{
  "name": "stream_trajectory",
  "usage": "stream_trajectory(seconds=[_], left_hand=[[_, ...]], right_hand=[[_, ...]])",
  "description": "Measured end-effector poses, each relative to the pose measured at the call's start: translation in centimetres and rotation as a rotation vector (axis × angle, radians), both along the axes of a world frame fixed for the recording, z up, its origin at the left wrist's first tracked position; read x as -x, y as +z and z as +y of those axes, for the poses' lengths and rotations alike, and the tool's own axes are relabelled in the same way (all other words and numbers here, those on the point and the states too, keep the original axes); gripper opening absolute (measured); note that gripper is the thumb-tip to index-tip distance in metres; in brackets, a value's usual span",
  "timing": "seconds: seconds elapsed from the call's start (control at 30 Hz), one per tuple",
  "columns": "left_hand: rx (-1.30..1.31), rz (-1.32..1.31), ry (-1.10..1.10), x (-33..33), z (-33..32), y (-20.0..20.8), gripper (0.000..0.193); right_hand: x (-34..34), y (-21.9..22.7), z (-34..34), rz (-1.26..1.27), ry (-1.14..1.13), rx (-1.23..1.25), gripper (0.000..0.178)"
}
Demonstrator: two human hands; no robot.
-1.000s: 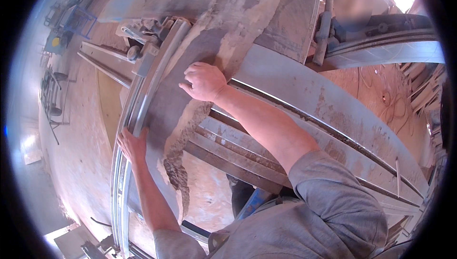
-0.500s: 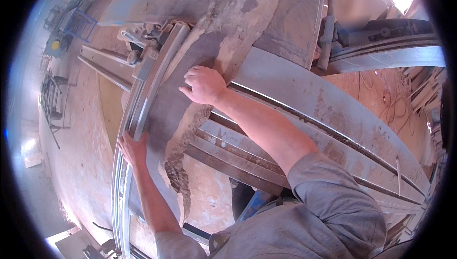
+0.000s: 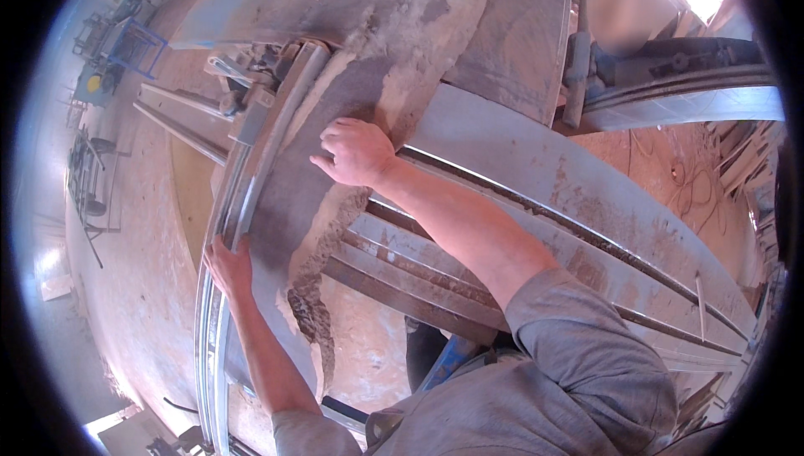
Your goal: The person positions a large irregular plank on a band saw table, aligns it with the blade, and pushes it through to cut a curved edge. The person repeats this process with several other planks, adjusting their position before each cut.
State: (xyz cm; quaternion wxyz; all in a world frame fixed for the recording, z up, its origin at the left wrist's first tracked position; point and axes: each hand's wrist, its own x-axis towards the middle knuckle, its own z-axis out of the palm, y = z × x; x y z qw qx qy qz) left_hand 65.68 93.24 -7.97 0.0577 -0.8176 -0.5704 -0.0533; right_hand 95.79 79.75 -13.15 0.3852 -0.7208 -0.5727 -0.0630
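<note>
Grey-brown and wood-like, the long board [image 3: 285, 205] lies along the left side of the machine table [image 3: 502, 142], its straight side next to the metal rail [image 3: 289, 104]. The left hand [image 3: 228, 265] is on that rail, thumb apart from the fingers and reaching toward the board's left side; whether it grips or only presses cannot be told. The right hand [image 3: 358, 152] rests over the board farther from the body, near its right side, fingers curled and thumb out to the left; whether anything is pinched beneath the palm is hidden.

As for progress, the board seems to be in place beside the rail, with both hands at it. The crumbly, broken edge [image 3: 311, 309] remains on the side facing away from the rail, so that side looks untrimmed. No fresh cut shows on the board's bare face, and no cut-off piece can be made out beside it; the work on it looks to be at an early stage.

A metal clamp [image 3: 251, 117] sits at the rail's far end, and a thin pale stick [image 3: 701, 305] is near the table's right end.
</note>
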Motion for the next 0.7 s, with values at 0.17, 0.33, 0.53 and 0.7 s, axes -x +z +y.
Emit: stream_trajectory(seconds=[0.17,0.33,0.53,0.7], left_hand=[[-0.001,-0.046,-0.006,0.25,0.58,-0.29,0.053],[0.019,-0.097,-0.001,0.19,0.44,-0.09,0.049],[0.05,-0.072,0.028,0.16,0.66,0.05,0.046],[0.018,-0.072,0.01,0.1,0.47,0.01,0.042]], right_hand=[[0.05,-0.06,0.02,0.023,-0.007,-0.006,0.03],[-0.05,-0.11,0.08,0.01,-0.005,-0.031,0.03],[0.03,-0.18,0.03,0.011,-0.01,-0.027,0.031],[-0.05,0.0,-0.09,-0.001,0.0,-0.018,0.031]])
